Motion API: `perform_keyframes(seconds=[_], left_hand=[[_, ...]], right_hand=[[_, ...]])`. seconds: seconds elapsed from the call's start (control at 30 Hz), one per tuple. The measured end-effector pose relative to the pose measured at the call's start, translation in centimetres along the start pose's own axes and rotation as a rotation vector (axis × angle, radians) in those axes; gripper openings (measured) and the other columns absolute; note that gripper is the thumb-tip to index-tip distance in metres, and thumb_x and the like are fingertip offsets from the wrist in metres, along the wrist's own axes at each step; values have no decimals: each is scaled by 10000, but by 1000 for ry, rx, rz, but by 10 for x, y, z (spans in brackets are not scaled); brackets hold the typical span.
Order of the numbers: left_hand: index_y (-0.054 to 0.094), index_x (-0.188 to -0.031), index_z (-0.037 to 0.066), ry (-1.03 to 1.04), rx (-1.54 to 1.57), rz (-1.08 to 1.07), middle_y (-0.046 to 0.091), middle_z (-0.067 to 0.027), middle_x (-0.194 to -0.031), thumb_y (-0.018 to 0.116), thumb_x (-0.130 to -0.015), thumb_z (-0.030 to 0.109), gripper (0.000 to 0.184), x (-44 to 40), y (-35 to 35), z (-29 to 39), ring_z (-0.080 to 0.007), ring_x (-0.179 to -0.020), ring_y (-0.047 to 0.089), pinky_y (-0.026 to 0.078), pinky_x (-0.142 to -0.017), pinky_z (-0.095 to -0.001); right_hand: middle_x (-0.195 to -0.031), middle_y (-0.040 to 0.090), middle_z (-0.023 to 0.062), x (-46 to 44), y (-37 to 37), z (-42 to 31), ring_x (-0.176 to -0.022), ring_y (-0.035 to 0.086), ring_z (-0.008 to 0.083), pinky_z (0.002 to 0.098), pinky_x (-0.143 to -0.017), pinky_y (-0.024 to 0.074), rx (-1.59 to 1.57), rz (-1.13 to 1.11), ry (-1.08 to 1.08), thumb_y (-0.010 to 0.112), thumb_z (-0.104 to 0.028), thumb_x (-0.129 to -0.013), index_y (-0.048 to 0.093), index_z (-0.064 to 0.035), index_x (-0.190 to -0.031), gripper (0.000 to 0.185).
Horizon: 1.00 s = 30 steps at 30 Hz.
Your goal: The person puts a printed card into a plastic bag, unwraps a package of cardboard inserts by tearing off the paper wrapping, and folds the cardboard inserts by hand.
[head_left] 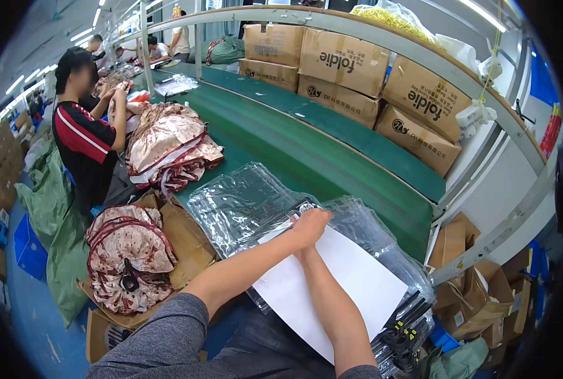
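My left hand [313, 226] is closed at the upper edge of a large white sheet [367, 284], its fingers curled under and out of sight. Crossing beneath it, my right hand [303, 254] is mostly covered by the left, so its fingers do not show. The white sheet lies slanted over clear plastic bags [234, 199] spread on the green table. A dark printed patch [303, 207] on the plastic sits just beyond my hands. More clear plastic [370, 221] lies to the right. Black strips with yellow marks [401, 331] rest by the sheet's lower right edge.
Red-and-cream patterned fabric bundles sit on the table [171, 142] and in an open carton [130, 262] at left. A co-worker [82, 126] stands beyond, hands on fabric. Cartons [341, 63] line the far side of the green surface [332, 170], below a metal rail [357, 22].
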<state>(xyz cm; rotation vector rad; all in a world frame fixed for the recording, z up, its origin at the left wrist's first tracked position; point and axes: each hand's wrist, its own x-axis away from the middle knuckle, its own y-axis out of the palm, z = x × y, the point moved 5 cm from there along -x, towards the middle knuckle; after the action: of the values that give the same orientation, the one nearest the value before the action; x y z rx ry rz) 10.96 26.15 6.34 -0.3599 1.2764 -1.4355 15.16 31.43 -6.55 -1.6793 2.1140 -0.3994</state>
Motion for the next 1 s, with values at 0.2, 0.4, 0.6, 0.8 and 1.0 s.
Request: perform_keyframes(seconds=[0.2,0.4,0.6,0.8,1.0], left_hand=[[678,-1104,70,-6,-147,-226,700,-105,-1076,591,-798,11,324,12,-25,21,-337,-962,669,529,-835,-446],[632,-1174,23,345,8,114,613,-72,-1311,577,-797,-6,382,33,-27,32,-272,-1209,540,463,-984,-384],[686,-1060,-10,61,35,402,695,-109,-1114,617,-774,-21,294,168,-90,-13,-293,-1001,648,512,-894,-363],[681,-1033,-10,-345,32,336,692,-121,-1079,634,-833,43,212,241,-88,-20,-298,-907,651,514,-823,-350],[648,-1051,-21,-661,510,-223,655,-151,-1130,605,-919,128,204,251,-46,-13,-296,-952,635,506,-795,-349]], right_hand=[[-841,634,50,5,17,-30,-768,594,200,316,-772,459,665,57,132,539,-380,-1024,632,-90,-923,320],[-1077,626,123,-31,-19,39,-938,624,282,437,-750,522,-727,6,415,502,-358,-1047,587,-51,-1099,323],[-1257,593,167,-48,-18,-7,-1014,641,346,555,-799,568,-1385,96,688,500,-325,-1050,501,-19,-1280,382],[-1276,595,168,-55,-13,-6,-1057,634,388,637,-878,554,-1438,7,779,436,-311,-1067,488,-31,-1317,380],[-1263,615,182,-52,-19,-14,-1082,634,390,635,-967,517,-1389,16,789,376,-328,-1081,516,-22,-1300,401]])
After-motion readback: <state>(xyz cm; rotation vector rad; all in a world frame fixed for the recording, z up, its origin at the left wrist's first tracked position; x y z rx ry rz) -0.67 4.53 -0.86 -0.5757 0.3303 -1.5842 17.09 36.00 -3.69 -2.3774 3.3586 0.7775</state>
